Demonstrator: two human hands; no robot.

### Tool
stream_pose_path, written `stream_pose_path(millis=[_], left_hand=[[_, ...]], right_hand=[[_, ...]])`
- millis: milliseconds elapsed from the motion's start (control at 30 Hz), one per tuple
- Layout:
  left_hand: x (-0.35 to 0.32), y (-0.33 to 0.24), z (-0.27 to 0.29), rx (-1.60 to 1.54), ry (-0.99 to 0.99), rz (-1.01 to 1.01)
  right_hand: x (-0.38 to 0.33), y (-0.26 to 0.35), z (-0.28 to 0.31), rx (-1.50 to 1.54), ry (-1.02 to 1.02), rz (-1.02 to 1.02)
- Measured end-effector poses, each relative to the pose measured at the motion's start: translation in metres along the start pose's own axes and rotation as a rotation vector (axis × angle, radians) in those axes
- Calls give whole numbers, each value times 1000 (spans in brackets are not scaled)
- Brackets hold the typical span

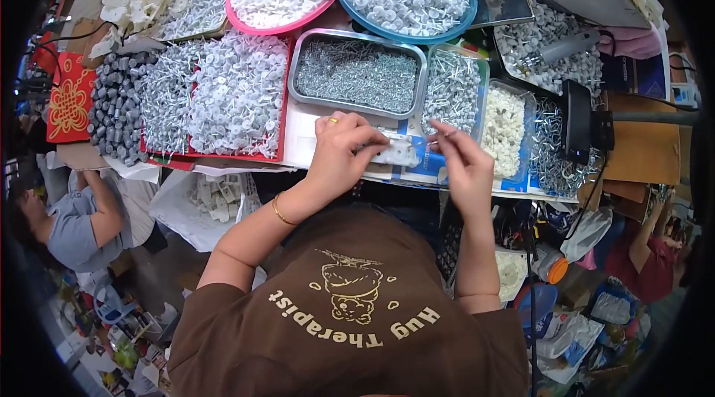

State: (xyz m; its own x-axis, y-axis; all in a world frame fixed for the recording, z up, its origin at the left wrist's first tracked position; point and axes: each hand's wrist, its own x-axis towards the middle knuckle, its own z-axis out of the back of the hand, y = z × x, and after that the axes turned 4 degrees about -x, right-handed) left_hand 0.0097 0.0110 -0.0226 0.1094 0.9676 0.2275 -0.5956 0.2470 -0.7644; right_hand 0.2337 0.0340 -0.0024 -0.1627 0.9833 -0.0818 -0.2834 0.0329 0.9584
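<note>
My left hand (346, 150) is closed at the table's front edge, with thumb and fingertips pinching the left end of a white plastic piece (398, 153). To its right, my right hand (465, 162) has its thumb and index finger pressed together around a small silvery piece, too small to make out fully. Just beyond that hand stands a clear tray of metal pins (452, 88). Small screws (357, 73) fill a silver metal tray (295, 77) beyond my left hand. Beside my right hand sits a clear tub of small cream-coloured parts (504, 129).
On the left, a red tray (286, 110) holds white-headed pins, beside dark grey cylinders (115, 95). A pink basin (246, 27) and a blue basin (417, 38) stand behind. On the right are a grey handheld tool (562, 49) and a black device (576, 121). Other people sit at both sides.
</note>
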Motion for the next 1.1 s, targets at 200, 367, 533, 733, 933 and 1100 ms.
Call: stream_pose_path(millis=[200, 367, 533, 733, 933, 1100], left_hand=[[6, -6, -4, 64, -59, -88], [7, -9, -7, 46, -72, -45], [7, -12, -12, 48, -113, 9], [4, -10, -12, 77, -142, 16], [8, -3, -6, -11, -17, 112], [4, -3, -10, 36, -25, 141]], right_hand=[[-4, -2, -2, -80, 19, 51], [-1, -1, -1, -120, -8, 34], [-1, -1, 0, -90, 7, 12], [-1, 0, -2, -238, -24, 140], [3, 4, 1, -444, 53, 435], [15, 6, 7, -501, 232, 476]])
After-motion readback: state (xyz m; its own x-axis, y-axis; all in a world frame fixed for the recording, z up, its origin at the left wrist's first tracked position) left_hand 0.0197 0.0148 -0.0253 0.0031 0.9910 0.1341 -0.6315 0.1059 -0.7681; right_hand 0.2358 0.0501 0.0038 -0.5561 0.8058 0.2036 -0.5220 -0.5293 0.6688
